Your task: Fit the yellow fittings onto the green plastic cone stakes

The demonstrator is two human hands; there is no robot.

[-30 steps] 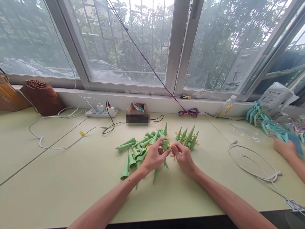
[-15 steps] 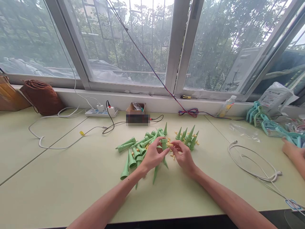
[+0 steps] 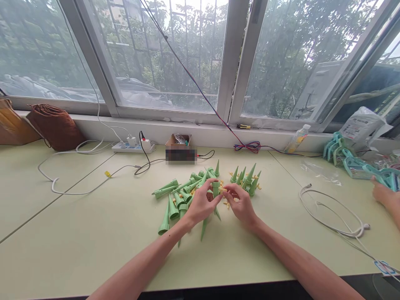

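My left hand (image 3: 200, 205) is closed around a green plastic spike (image 3: 215, 191), holding it upright above the table. Pinched in my right hand (image 3: 240, 203) is a small yellow piece (image 3: 222, 190), pressed against the side of that spike's top. To the left, several green spikes (image 3: 175, 199) lie loose in a pile. Several more spikes (image 3: 246, 179) stand point-up just behind my right hand, with yellow pieces at their bases. A few yellow pieces (image 3: 225, 204) lie on the table between my hands.
A pale green table (image 3: 78, 233) runs under a window. A power strip (image 3: 133, 146), white cables (image 3: 331, 208), a small cardboard box (image 3: 178, 141) and a brown bag (image 3: 54, 127) lie on it. At far right another person's hand (image 3: 383, 195) touches teal plastic items (image 3: 359, 164).
My hands rose slightly and brought the yellow piece up against the spike's top. The other person's hand at right drew back toward the frame edge.
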